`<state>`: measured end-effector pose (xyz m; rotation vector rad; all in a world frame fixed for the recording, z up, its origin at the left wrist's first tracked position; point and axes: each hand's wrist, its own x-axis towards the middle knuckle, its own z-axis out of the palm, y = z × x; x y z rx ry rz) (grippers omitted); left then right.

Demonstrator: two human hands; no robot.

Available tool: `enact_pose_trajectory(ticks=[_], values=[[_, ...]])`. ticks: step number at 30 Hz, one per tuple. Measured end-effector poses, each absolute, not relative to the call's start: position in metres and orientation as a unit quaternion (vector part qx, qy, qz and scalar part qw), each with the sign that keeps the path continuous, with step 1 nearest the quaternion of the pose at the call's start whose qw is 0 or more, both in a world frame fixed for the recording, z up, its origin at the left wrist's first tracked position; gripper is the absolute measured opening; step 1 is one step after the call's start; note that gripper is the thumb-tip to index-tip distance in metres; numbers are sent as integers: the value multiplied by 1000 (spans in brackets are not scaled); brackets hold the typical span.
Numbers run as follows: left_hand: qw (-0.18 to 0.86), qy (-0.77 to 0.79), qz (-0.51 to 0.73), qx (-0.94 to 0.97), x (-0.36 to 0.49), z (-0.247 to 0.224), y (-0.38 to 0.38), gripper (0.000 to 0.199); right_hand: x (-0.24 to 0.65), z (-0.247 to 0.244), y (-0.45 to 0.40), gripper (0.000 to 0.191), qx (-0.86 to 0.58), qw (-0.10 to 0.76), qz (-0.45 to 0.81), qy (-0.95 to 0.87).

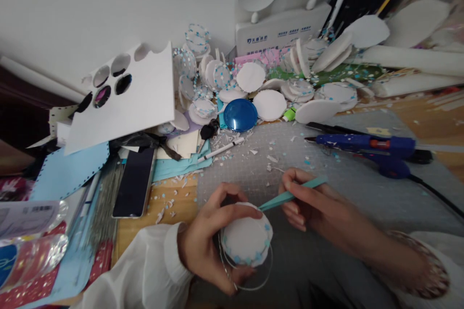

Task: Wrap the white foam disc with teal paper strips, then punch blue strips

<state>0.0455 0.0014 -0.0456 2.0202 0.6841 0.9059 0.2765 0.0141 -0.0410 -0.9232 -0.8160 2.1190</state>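
Note:
My left hand (213, 231) grips a round white foam disc (244, 236) by its edges, thumb below and fingers above. Small light-blue stars dot the disc's rim, and a thin whitish cord or wire loops under it. Between the fingers of my right hand (308, 198) is a pair of teal tweezers (290, 197). Their tips reach the disc's upper right edge, close to my left index finger. Whether the tips hold anything is too small to tell.
A grey cutting mat (275, 149) with scraps lies beneath. To the right rests a blue glue gun (362, 145) with its cable. Behind are several decorated white discs (251, 76) and a blue round lid (240, 115). A phone (134, 182) lies left.

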Motion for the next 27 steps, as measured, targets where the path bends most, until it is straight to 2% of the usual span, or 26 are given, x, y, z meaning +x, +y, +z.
enact_pose_trajectory(ticks=[7, 27], values=[[451, 294, 358, 763, 46, -41, 0, 57, 276, -42, 13, 27, -372, 336, 795, -343], [484, 310, 365, 733, 48, -33, -4, 52, 278, -46, 15, 28, -375, 335, 769, -395]])
